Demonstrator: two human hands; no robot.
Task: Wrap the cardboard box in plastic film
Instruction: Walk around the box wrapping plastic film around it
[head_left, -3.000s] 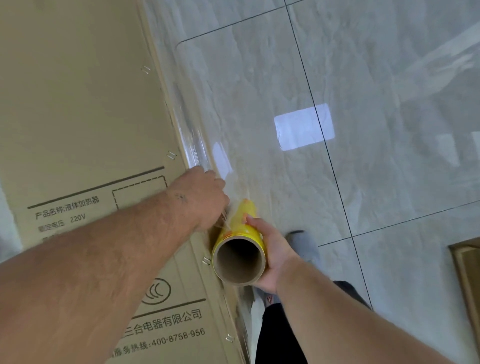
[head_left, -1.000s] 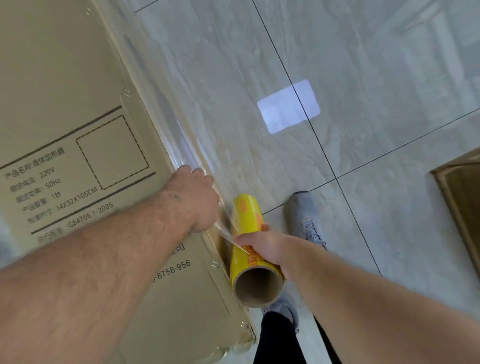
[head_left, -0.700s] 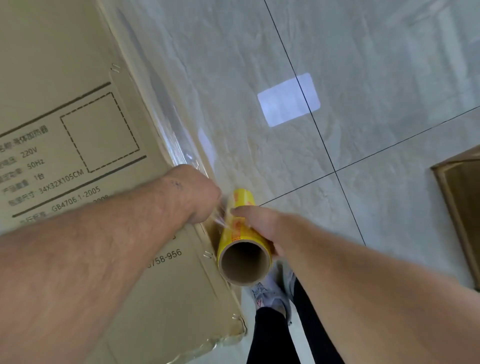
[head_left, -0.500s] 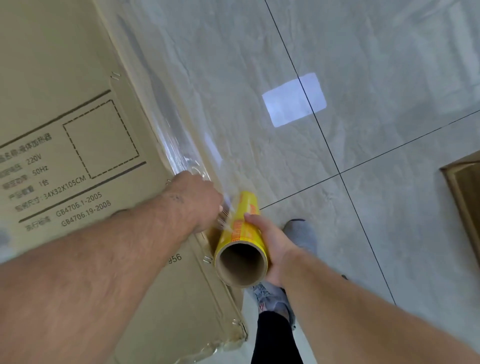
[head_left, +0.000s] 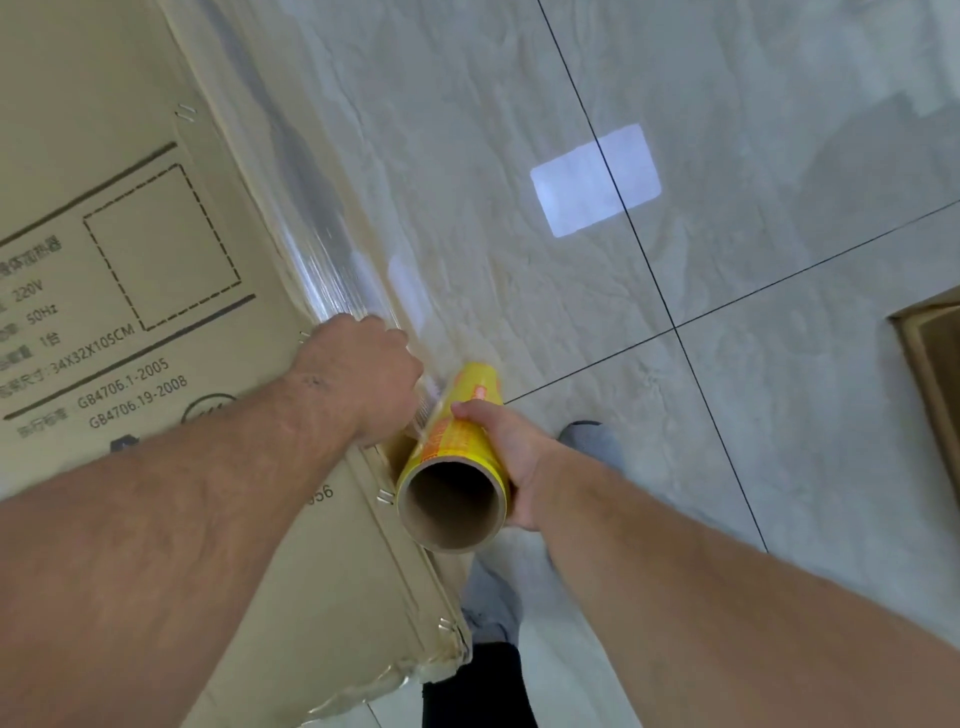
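A tall brown cardboard box with black printed text fills the left of the view. Clear plastic film lies shiny along its right edge. My left hand sits at that edge with fingers curled over it, pinching the film where it leaves the roll. My right hand grips a yellow film roll with a cardboard core, held beside the box, open end toward the camera. A short stretch of film runs between roll and box.
Glossy grey floor tiles with dark grout lines spread to the right. My grey shoes and black trousers show below the roll. The corner of another brown cardboard piece lies at the right edge.
Over the last second the view has swung while both hands have stayed together at the box edge. The right hand dipped over the roll and is again beside it, roll end toward the camera.
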